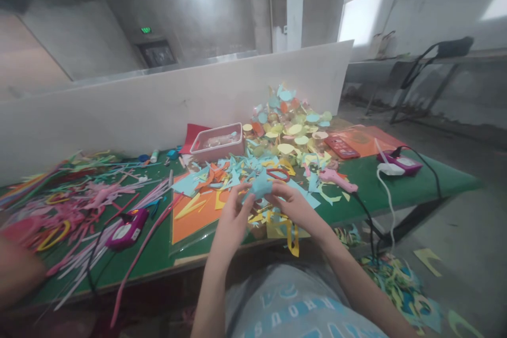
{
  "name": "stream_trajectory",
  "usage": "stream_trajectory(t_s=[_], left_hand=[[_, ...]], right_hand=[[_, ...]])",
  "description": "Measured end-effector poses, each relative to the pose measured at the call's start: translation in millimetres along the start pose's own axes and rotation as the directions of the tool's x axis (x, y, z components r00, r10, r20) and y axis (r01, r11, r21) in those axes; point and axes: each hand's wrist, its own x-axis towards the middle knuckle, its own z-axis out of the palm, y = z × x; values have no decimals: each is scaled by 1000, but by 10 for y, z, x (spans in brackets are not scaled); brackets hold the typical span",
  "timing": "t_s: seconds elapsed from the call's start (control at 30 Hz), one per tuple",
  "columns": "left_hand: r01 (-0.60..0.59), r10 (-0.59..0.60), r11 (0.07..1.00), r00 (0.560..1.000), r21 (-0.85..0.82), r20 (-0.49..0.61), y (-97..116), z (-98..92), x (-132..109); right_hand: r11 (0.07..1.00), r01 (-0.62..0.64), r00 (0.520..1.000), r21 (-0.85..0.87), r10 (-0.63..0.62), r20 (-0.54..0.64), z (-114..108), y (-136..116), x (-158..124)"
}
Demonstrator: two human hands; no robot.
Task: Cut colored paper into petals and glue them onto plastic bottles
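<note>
A small light-blue paper piece [261,186] is pinched between both my hands just above the table's front edge. My left hand [233,216] grips its left side with closed fingers. My right hand [291,202] holds its right side, fingers curled. Beneath them lie an orange sheet [194,217], yellow scraps and red-handled scissors [278,174]. Beyond them spreads a heap of blue, yellow and orange paper cut-outs [289,127].
A pink tray [217,142] stands by the white partition [158,100]. A pink glue gun [338,179] and a purple device [400,162] lie at right, with cables hanging over the green table [415,185]. Pink strips [79,206] and another purple device [127,228] are at left. Scraps litter the floor [396,280].
</note>
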Motion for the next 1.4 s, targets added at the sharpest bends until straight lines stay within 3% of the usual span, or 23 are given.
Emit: stream_trajectory(t_s=[0.1,0.3,0.47,0.63,0.8,0.97,1.17,1.4], left_hand=[[-6,6,999,1000,-51,6,22,-27,9],[3,-2,997,1000,72,-12,-5,-93,27],[-23,24,998,999,57,-25,-89,-93,60],[-21,20,999,1000,-35,-20,-66,-26,54],[50,-44,995,997,88,-59,63,22,-8],[4,28,981,987,193,-161,105,51,-22],[-49,66,990,990,135,-126,84,47,-17],[-41,39,990,999,132,17,71,48,-25]], right_hand=[[995,-6,1000,-104,8,17,-60,-29,-30],[982,11,997,-187,3,71,-73,-35,-62],[990,24,998,-141,-15,61,-45,15,-29],[998,17,998,-58,-20,-62,1,-23,15],[997,-63,990,41,68,-121,35,-78,15],[978,-110,978,179,139,-156,90,-10,18],[925,-112,964,363,189,-186,161,13,38],[959,-142,957,245,197,-215,135,-35,36]])
